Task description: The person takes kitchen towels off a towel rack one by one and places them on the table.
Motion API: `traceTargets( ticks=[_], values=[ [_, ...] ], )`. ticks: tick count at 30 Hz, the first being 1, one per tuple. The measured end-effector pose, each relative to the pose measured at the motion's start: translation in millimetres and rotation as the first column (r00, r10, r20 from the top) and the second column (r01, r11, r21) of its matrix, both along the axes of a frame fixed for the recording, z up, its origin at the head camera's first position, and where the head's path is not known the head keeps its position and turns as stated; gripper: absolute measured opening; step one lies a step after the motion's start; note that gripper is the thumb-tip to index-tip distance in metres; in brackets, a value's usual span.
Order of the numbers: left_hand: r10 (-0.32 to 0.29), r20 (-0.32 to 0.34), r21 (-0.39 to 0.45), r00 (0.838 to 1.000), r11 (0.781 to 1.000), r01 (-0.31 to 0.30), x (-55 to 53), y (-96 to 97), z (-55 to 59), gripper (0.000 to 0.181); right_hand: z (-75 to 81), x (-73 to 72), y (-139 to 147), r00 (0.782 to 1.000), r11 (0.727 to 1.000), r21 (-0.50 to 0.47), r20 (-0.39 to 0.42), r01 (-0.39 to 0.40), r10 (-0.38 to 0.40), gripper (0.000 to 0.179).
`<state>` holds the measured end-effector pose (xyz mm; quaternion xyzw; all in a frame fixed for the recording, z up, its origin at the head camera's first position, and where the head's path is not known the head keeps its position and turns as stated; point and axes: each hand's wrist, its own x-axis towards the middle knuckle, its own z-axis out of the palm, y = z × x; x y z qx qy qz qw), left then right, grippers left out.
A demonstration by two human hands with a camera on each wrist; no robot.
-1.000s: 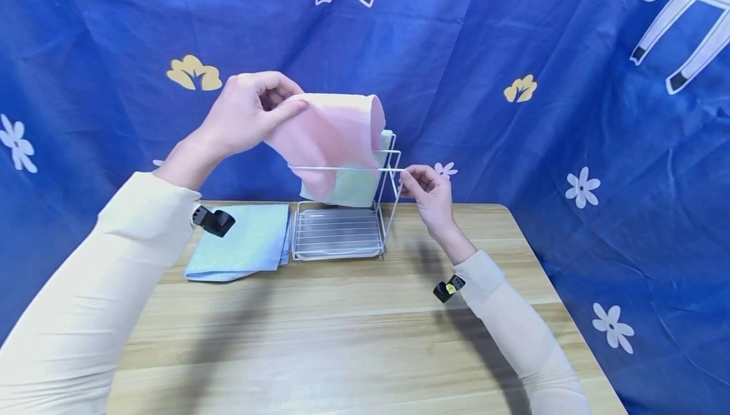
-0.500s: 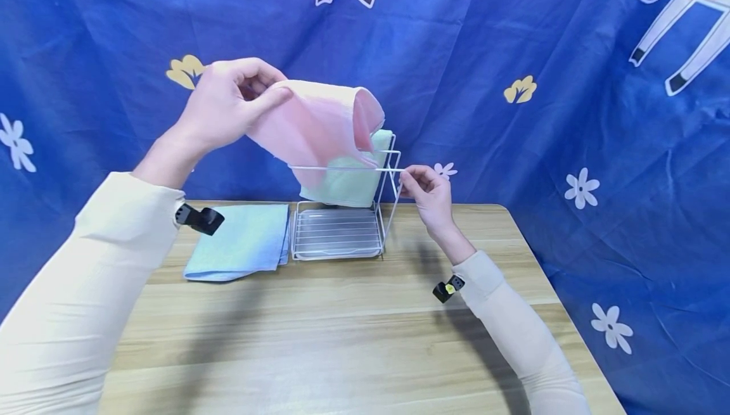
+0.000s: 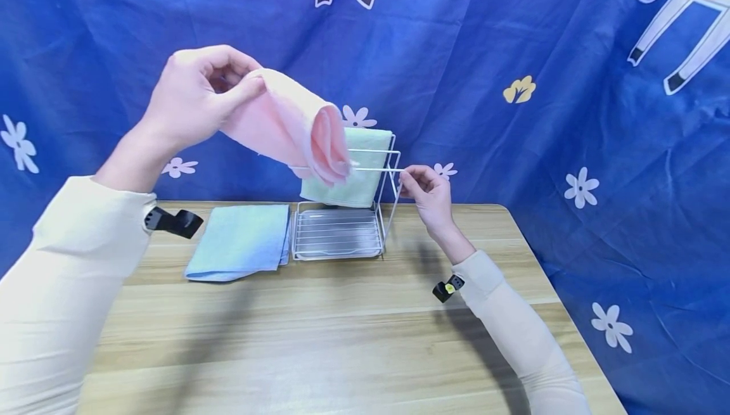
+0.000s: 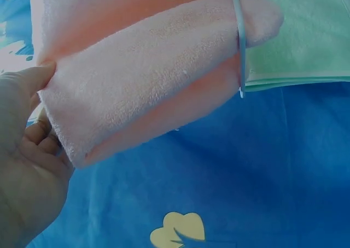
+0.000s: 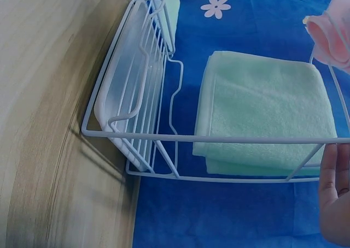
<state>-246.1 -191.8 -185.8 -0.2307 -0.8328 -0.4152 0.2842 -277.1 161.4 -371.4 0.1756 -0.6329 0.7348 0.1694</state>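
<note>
My left hand [image 3: 188, 95] pinches one edge of a folded pink towel [image 3: 274, 120] between thumb and fingers, up at the left of a white wire rack [image 5: 229, 140]. The towel's far end droops over the rack's upper front bar; in the left wrist view it passes through the wire frame. A folded mint-green towel [image 5: 268, 103] hangs over the rear bar, partly hidden by the pink one in the head view. At the rack's upper right front corner, my right hand [image 3: 429, 199] holds the wire with thumb and fingertips.
A folded light-blue cloth [image 3: 239, 237] lies on the wooden table [image 3: 342, 339] just left of the rack. A shallow tray [image 3: 339, 217] sits in the rack's base. Behind the table hangs a blue patterned curtain [image 3: 456, 41].
My left hand has moved left and slightly up, drawing the pink towel leftward along the rack bar. More of the green towel now shows. The right hand and rack have stayed still.
</note>
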Motion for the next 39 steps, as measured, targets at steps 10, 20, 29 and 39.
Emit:
traceTargets(
  ticks=[10, 20, 29, 39],
  values=[
    [0.028, -0.015, 0.006, 0.999, 1.0, -0.028, 17.3, -16.5, 1.7, 0.016, 1.6, 1.6, 1, 1.0, 1.0, -0.005, 0.015, -0.009, 0.009, 0.024],
    [0.078, 0.004, -0.006, 0.997, 0.997, -0.078, 34.4, -37.4, 3.2, 0.024, 1.0, 2.5, 1, 1.0, 1.0, 0.001, 0.015, -0.011, 0.011, 0.025],
    [0.071, 0.03, 0.001, 0.997, 0.997, -0.071, 50.1, -50.3, 1.4, 0.019, 1.2, 2.4, 1, 1.0, 1.0, -0.007, 0.021, -0.018, 0.018, 0.024],
    [0.141, 0.052, -0.045, 0.989, 0.989, -0.139, 62.3, -71.6, -8.7, 0.03, 1.5, 1.3, 1, 1.0, 1.0, 0.002, 0.006, -0.018, 0.018, 0.028]
  ],
)
